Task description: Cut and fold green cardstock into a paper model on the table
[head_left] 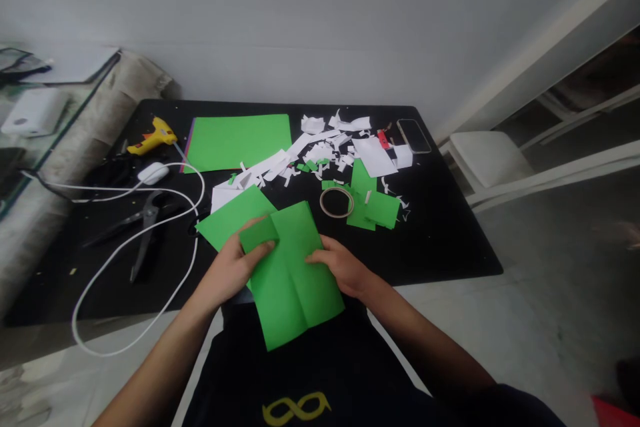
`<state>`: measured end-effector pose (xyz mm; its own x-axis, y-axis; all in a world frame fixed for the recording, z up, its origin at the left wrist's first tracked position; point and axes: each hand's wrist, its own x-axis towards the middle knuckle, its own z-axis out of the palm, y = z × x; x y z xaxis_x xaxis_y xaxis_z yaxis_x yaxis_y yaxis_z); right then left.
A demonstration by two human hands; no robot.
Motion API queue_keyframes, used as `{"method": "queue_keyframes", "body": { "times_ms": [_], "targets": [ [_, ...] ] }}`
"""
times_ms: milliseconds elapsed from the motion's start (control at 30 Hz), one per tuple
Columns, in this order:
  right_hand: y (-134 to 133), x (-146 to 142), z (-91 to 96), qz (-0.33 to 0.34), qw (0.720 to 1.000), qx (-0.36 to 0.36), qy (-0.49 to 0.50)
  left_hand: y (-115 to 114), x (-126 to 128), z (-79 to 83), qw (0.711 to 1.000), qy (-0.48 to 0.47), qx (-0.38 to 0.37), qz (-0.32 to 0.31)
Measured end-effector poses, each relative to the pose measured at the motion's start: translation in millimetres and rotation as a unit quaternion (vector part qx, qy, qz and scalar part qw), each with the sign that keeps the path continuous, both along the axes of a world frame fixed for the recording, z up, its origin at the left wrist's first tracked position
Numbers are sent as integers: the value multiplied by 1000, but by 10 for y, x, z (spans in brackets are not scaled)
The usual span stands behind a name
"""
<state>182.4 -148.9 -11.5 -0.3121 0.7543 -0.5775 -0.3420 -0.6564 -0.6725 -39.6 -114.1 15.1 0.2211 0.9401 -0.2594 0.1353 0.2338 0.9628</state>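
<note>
A creased green paper sheet [293,273] lies over the near edge of the black table [440,240] and my lap. My left hand [235,268] pinches its top left corner, which is folded over. My right hand [339,265] rests on the sheet's right side, fingers pressing it down. Another green sheet [227,217] lies partly under the first, to the left.
A large green sheet [237,140], white and green paper scraps [320,147], a tape roll [337,202], green offcuts [375,203], a phone [413,135], a yellow glue gun [153,135], pliers [143,227] and a white cable [125,240] lie on the table. A white chair [487,157] stands right.
</note>
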Motion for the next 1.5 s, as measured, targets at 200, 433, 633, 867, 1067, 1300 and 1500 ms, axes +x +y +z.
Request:
{"method": "queue_keyframes", "body": {
  "times_ms": [200,433,633,867,1067,1300,1500],
  "targets": [
    [5,-3,19,-24,1000,-15,5,-2,-37,-21,999,-25,-26,10],
    [7,11,2,-30,999,-12,-3,-8,-38,-30,999,-34,-6,17],
    [15,23,-28,-35,999,7,12,-51,-30,-52,997,17,63,38],
    [32,41,-29,-32,999,8,21,-76,-104,-122,995,45,64,59],
    [6,13,-14,-39,999,26,25,-138,-43,-47,991,34,133,0],
    [15,-14,3,-59,997,30,49,-234,-3,15,965,68,215,-137],
    [3,-27,56,-51,997,49,41,-269,46,20,947,99,259,-166]
  ]
}}
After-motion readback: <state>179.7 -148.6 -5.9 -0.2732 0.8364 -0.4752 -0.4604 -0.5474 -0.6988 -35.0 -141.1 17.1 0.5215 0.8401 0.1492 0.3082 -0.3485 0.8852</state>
